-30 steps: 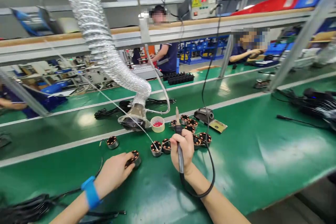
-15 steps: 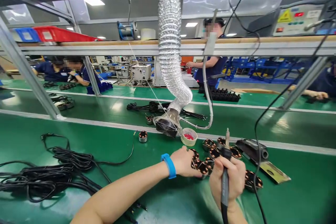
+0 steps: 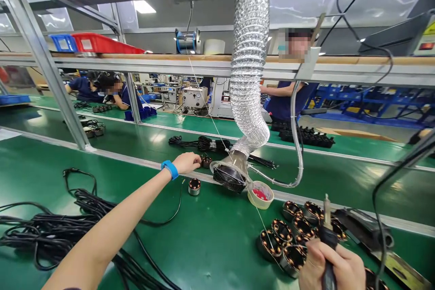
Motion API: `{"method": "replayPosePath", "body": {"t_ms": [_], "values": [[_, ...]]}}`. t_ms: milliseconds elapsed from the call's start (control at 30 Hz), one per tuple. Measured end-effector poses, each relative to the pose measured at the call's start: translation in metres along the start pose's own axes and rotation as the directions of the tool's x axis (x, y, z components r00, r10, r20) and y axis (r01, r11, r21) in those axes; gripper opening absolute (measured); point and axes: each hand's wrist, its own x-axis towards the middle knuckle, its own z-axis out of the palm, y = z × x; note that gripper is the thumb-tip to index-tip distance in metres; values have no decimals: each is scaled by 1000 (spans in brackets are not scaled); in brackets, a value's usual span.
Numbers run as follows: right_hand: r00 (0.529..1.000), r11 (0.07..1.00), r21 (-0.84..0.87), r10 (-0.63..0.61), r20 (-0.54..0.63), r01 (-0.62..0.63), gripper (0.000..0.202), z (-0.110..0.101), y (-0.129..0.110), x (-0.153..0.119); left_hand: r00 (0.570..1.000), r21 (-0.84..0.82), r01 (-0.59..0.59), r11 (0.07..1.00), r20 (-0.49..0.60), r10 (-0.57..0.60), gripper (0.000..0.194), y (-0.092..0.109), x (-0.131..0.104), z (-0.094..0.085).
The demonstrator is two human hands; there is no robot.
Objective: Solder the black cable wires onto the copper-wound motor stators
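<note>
My left hand (image 3: 186, 163), with a blue band at the wrist, reaches across to the strip behind the front bench. Its bent fingers are at the left edge of a small motor stator (image 3: 206, 162); the fingertips partly hide each other, and no firm grip shows. My right hand (image 3: 335, 265) is closed around a soldering iron (image 3: 328, 231), tip pointing up. Beside it stand several copper-wound stators (image 3: 294, 258) in a cluster. Another single stator (image 3: 194, 186) stands on the green bench below my left hand. A thin solder wire (image 3: 260, 217) runs down to the cluster.
A fume extractor head (image 3: 231, 176) hangs from a silver duct (image 3: 249, 54). Near it is a tape roll (image 3: 260, 195) with red bits inside. Black cables (image 3: 68, 226) lie at left, a dark iron holder (image 3: 365, 231) at right. Co-workers sit and stand beyond.
My left hand has left the stator cluster and moved left and away to the lone stator by the extractor. The view has turned left; the right hand still holds the soldering iron.
</note>
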Motion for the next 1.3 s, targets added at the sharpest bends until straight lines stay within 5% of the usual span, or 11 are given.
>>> {"method": "replayPosePath", "body": {"t_ms": [233,433,700,833,933,1100,1300], "values": [[995,996,45,-76,57,73,23,5,-7,0,982,42,95,995,158,-101,46,-17,70,43],[995,996,60,-64,76,59,14,4,1,-4,963,42,221,974,146,-225,35,-15,79,50],[993,992,126,-18,117,3,6,-4,-8,-2,963,61,269,961,-42,-266,32,-5,26,20],[994,991,133,5,112,-20,7,-7,-12,1,966,109,221,969,-161,-202,33,13,-26,-9],[996,992,120,14,90,-25,8,-7,-12,2,982,97,66,993,-181,-47,31,40,-75,-16],[998,995,94,18,62,-24,9,-6,-13,1,985,52,-170,984,18,169,31,103,-134,22],[997,997,75,-11,71,6,15,-3,-11,-1,959,7,-273,962,86,272,31,169,-133,89]]}}
